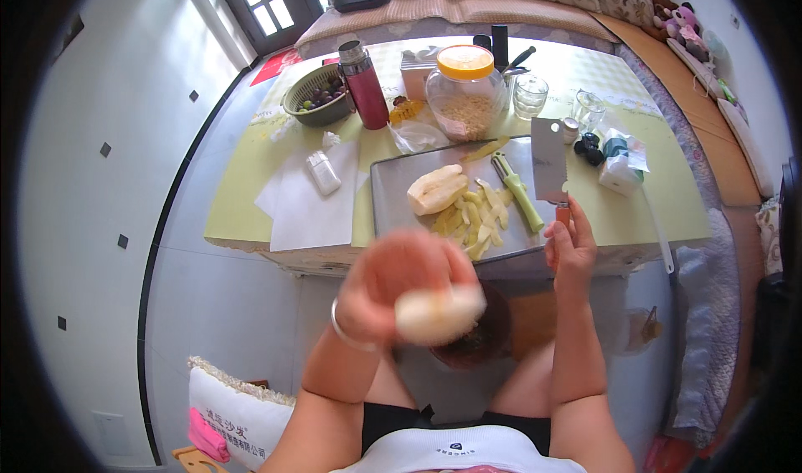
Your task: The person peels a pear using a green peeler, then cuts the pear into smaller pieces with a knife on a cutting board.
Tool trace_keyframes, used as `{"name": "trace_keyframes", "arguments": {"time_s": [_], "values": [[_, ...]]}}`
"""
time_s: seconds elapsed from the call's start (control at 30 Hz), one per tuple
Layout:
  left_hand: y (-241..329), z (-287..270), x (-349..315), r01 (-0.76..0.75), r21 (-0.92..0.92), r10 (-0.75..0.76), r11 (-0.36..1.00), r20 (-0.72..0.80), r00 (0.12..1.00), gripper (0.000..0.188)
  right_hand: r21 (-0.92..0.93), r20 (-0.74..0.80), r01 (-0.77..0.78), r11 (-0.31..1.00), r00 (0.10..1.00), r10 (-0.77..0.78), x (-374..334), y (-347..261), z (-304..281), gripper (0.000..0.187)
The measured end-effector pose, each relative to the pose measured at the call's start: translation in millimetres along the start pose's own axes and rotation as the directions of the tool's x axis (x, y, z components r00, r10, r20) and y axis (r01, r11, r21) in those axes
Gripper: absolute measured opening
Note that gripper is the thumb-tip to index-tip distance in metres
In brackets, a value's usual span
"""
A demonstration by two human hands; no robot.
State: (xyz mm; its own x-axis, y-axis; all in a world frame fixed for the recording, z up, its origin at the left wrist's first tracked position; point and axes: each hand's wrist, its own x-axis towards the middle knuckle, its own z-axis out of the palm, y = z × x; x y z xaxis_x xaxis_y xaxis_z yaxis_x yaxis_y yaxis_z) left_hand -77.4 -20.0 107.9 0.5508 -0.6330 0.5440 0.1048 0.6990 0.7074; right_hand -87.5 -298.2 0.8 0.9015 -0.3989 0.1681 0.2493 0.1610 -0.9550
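Observation:
My left hand (pixel 397 285), blurred by motion, is closed around a peeled, cream-coloured potato-like piece (pixel 440 315) in front of the table. My right hand (pixel 572 241) grips a cleaver (pixel 549 160) by its wooden handle, the broad blade upright over the tray's right edge. On the metal tray (pixel 389 190) lies another peeled potato-like piece (pixel 438 190), pale and faceted. Yellowish peels (pixel 474 221) are heaped beside it. A green peeler (pixel 518 193) rests to their right, apart from both hands.
Behind the tray stand a large jar (pixel 464 97) with a yellow lid, a red thermos (pixel 364 89) and a basket of fruit (pixel 316 97). Glasses (pixel 530 97) and a tissue pack (pixel 622 168) are at the right. Below my left hand sits a dark reddish container (pixel 480 339).

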Motion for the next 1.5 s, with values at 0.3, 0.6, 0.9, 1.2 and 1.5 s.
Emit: {"name": "trace_keyframes", "arguments": {"time_s": [0.3, 0.6, 0.9, 1.2, 1.5], "values": [[-9.0, 62.1, 11.3, -0.306, -0.099, 0.320, 0.947, 0.397, 0.860, 0.018, -0.029, -0.013, 0.002, 1.000, 1.000, -0.002, -1.1, 0.3, -5.3, 0.049], [9.9, 39.6, 9.8, -0.194, 0.016, 0.182, 0.981, 0.287, 0.941, 0.017, -0.028, -0.014, 0.008, 1.000, 1.000, -0.008, -3.0, 7.1, -0.3, 0.049], [-49.9, -106.2, -2.7, 0.572, 0.803, 0.329, 0.169, -0.593, 0.735, 0.081, -0.058, 0.089, -0.008, 0.998, 0.996, 0.013, -7.3, 11.8, 11.7, 0.050], [-77.8, -138.3, 12.7, 0.525, 0.849, 0.224, 0.058, -0.523, 0.822, 0.098, -0.074, 0.190, 0.011, 0.997, 0.982, 0.003, -10.4, 13.5, 6.1, 0.061], [-81.2, -138.0, 12.8, 0.676, 0.734, 0.243, -0.069, -0.645, 0.725, 0.083, -0.234, 0.202, 0.086, 0.968, 0.979, -0.039, -11.9, 12.4, 3.2, 0.054]]}}
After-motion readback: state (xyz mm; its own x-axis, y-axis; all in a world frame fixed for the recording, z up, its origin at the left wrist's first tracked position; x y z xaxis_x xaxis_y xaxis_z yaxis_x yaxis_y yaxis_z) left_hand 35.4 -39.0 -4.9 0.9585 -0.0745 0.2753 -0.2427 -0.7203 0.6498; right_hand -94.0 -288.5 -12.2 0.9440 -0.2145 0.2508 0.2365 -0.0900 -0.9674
